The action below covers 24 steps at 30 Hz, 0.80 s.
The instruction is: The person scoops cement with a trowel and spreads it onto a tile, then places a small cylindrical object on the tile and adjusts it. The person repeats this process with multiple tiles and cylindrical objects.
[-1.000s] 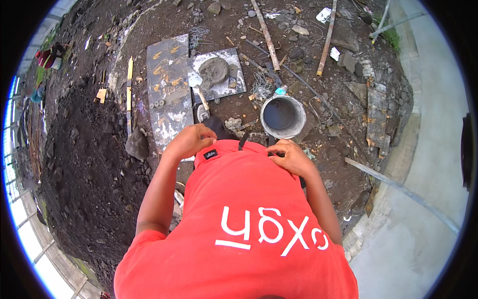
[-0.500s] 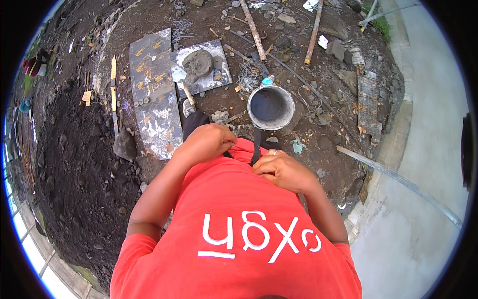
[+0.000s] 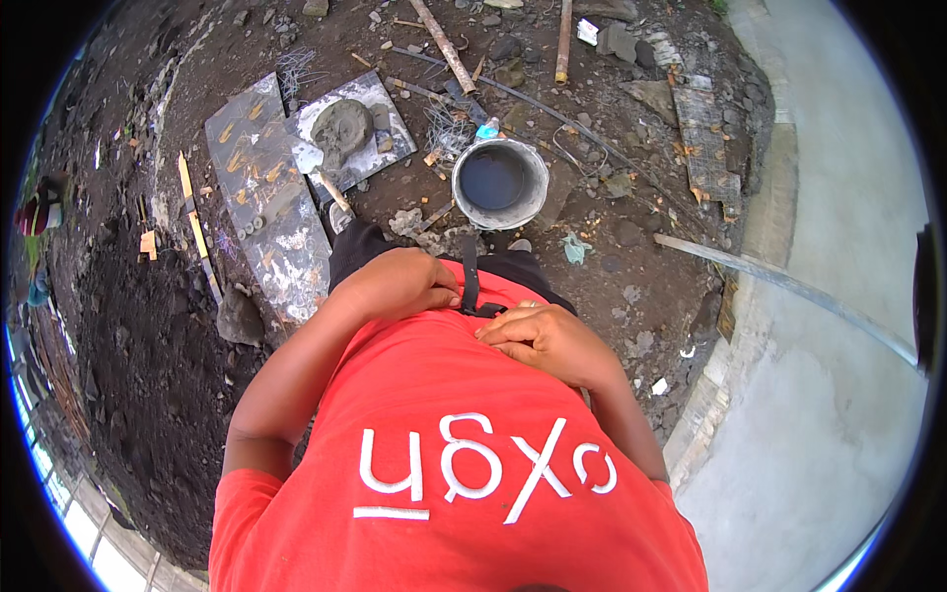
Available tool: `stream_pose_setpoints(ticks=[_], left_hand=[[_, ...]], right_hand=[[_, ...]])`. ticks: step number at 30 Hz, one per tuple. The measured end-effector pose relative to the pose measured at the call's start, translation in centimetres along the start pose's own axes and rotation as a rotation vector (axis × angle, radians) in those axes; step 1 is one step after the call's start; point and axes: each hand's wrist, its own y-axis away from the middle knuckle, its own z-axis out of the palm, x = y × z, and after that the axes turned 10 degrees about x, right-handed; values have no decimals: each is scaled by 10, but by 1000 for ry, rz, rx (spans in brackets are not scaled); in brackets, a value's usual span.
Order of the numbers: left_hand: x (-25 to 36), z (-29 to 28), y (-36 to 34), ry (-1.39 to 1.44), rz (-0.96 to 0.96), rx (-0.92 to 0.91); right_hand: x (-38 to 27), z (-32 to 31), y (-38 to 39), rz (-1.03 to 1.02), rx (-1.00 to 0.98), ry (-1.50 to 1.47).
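Both hands are at my waist, at the hem of my red shirt [image 3: 483, 385]. My left hand [image 3: 402, 284] is closed, its curled fingers pressed into the cloth left of a black strap [image 3: 472, 286]. On the other side, my right hand [image 3: 545, 341] is closed too, with bent fingers gathering the shirt. A dark buckle [image 3: 483, 309] on the strap lies between them; the fingertips are partly hidden. Beyond my legs stands a round bucket [image 3: 538, 192] of dark liquid. Left of it, a heap of wet grey mortar [image 3: 342, 128] sits on a square board [image 3: 397, 138], with a trowel's handle [image 3: 333, 189] beside it.
A long stained panel [image 3: 281, 222] lies left of the board. Rusty pipes [image 3: 444, 44], tangled wire [image 3: 449, 130] and rubble cover the far ground. On the right, a metal bar [image 3: 779, 276] reaches over a smooth concrete surface [image 3: 838, 414]. A big stone [image 3: 240, 316] rests at the left.
My view has shifted, so the bucket, board and panel appear farther left. The shirt hem sits lower over the strap, and the buckle now shows between my hands, which stay at the waist.
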Motion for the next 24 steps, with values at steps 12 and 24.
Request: stream_pose_setpoints(ticks=[12,24], left_hand=[[-2,1,-65,-76,-67,-479],[-28,11,-49,178,23,-289]], right_hand=[[84,15,-46,369,-70,-120],[94,23,-47,446,-104,-285]])
